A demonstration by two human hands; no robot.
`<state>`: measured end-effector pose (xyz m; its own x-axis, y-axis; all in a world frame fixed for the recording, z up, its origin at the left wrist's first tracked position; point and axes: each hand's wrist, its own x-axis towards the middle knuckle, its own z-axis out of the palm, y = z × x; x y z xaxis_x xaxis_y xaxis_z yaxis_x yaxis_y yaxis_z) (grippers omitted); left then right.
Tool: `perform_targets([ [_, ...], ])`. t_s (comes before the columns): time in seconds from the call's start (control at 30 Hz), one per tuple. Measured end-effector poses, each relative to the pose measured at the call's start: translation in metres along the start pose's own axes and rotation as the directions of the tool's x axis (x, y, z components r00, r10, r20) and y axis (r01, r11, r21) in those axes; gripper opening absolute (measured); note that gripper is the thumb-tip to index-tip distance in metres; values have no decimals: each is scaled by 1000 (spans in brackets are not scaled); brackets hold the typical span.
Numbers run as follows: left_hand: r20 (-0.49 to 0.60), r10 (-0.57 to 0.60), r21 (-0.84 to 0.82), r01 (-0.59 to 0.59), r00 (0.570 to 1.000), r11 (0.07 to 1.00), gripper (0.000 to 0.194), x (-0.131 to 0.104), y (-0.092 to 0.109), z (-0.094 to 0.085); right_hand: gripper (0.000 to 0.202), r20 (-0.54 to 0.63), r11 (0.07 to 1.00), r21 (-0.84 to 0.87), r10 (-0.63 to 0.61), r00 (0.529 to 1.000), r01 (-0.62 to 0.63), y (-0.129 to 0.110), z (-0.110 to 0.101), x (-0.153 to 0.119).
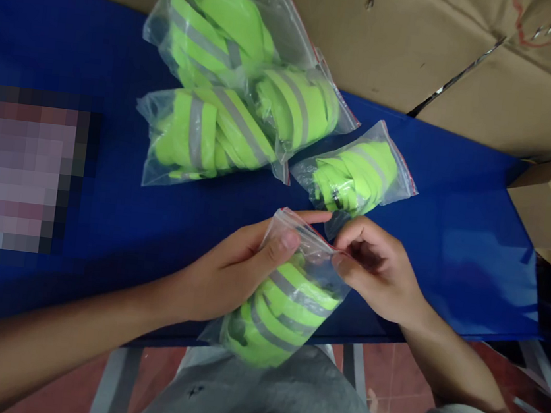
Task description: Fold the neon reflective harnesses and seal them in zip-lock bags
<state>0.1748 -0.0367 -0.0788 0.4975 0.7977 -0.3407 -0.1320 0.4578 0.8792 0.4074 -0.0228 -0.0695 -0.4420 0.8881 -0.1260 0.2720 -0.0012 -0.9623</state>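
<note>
A clear zip bag (289, 301) holding folded neon-yellow fabric with grey reflective stripes is held near the table's front edge. My left hand (249, 263) grips its upper left side, thumb on the plastic, index finger stretched behind the zip edge. My right hand (373, 264) pinches the right end of the red-lined zip strip. Just beyond lies a similar small bag (359, 170). Farther back and to the left, more such bags rest together: one at left (214, 133), one in the middle (299, 106) and one behind (215, 34).
Blue covering spreads over the table (469, 255). Large brown cardboard (373, 52) stands along the back. A small cardboard box (549, 204) sits beyond the right end. A pixelated patch hides something at far left. Table legs and red floor tiles show below.
</note>
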Motion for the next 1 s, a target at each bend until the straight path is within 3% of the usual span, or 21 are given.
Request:
perform_targets([
  [0.07, -38, -5, 38, 6, 999, 999, 62, 0, 1, 0, 14, -4, 1000, -12, 21, 1000, -21, 0, 1, 1],
  [0.23, -266, 65, 116, -35, 962, 993, 41, 4, 6, -1, 14, 0, 999, -19, 31, 1000, -31, 1, 2, 2],
  [0.3, -293, 96, 137, -57, 951, 989, 36, 5, 8, -2, 14, 6, 999, -24, 27, 1000, -27, 1, 2, 3],
  [0.63, -250, 184, 265, -115, 951, 957, 35, 2, 4, -6, 10, -16, 999, -29, 28, 999, -28, 0, 4, 3],
  [1.0, -175, 214, 279, -160, 961, 947, 24, -1, 1, -2, 7, 18, 997, -68, -34, 999, 35, -2, 5, 1],
])
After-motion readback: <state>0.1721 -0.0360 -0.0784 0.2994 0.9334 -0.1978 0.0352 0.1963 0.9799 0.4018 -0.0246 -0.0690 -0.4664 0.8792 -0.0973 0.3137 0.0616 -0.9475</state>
